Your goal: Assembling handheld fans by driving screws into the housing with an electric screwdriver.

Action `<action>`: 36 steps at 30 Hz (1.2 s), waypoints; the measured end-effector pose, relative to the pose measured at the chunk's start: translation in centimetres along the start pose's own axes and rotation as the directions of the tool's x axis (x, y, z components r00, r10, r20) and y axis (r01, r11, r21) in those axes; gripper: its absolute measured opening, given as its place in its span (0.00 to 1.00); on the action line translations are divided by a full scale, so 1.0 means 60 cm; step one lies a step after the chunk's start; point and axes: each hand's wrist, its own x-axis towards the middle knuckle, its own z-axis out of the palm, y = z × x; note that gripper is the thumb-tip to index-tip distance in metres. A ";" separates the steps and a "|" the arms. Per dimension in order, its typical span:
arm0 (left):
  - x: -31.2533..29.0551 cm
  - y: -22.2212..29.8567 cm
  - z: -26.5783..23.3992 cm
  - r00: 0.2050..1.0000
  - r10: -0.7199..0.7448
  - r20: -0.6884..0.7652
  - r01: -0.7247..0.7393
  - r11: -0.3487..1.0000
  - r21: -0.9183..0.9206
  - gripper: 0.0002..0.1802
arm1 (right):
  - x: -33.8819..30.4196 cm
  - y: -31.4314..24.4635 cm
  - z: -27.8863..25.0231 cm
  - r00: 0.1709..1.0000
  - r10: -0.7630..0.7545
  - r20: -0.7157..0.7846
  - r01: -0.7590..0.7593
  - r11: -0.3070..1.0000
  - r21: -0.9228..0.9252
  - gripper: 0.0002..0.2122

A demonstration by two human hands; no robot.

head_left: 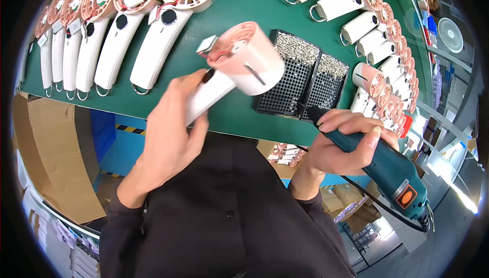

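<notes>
My left hand [170, 128] is wrapped round the white handle of a handheld fan [254, 64]. The fan's round pink and white head tilts up to the right, its open side showing red wires and a small white connector piece. In my right hand [349, 145] is a green electric screwdriver [389, 171], its black nose pointing up and left. The thin tip reaches the near edge of a black screw tray [285, 82], where rows of holes hold screws; whether it touches one I cannot tell. Loose silver screws [300, 49] lie heaped at the tray's far end.
Several white-handled fans with open pink heads [158, 49] line the green table [229, 18] at the left. More fans [356, 3] curve along the right side. A cardboard box [63, 156] stands below the left table edge. A black cord [377, 201] trails from the screwdriver.
</notes>
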 end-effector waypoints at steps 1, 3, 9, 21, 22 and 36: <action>-0.004 0.001 -0.007 1.000 0.024 -0.003 -0.023 0.995 0.099 0.32 | 0.001 0.003 -0.001 1.000 -0.005 0.001 0.005 0.999 -0.037 0.08; -0.012 -0.006 -0.010 0.997 0.072 -0.033 -0.066 0.987 0.147 0.34 | 0.005 0.002 -0.002 1.000 0.000 0.001 0.001 0.999 -0.042 0.08; -0.026 -0.009 -0.019 0.999 0.038 0.032 -0.047 0.943 0.330 0.36 | 0.003 0.005 -0.001 0.997 0.026 0.078 -0.024 0.999 -0.029 0.09; -0.027 -0.008 -0.023 0.994 0.084 0.069 -0.103 0.930 0.353 0.38 | 0.001 0.007 0.005 0.997 -0.009 0.077 0.013 0.999 -0.051 0.08; -0.026 -0.011 -0.023 0.994 0.083 0.065 -0.101 0.931 0.352 0.38 | 0.002 0.008 0.007 0.998 -0.018 0.067 0.022 0.998 -0.054 0.08; -0.023 -0.004 -0.035 0.970 0.166 0.180 -0.231 0.862 0.450 0.36 | 0.001 -0.074 0.094 0.964 -0.051 0.260 0.013 0.989 0.144 0.13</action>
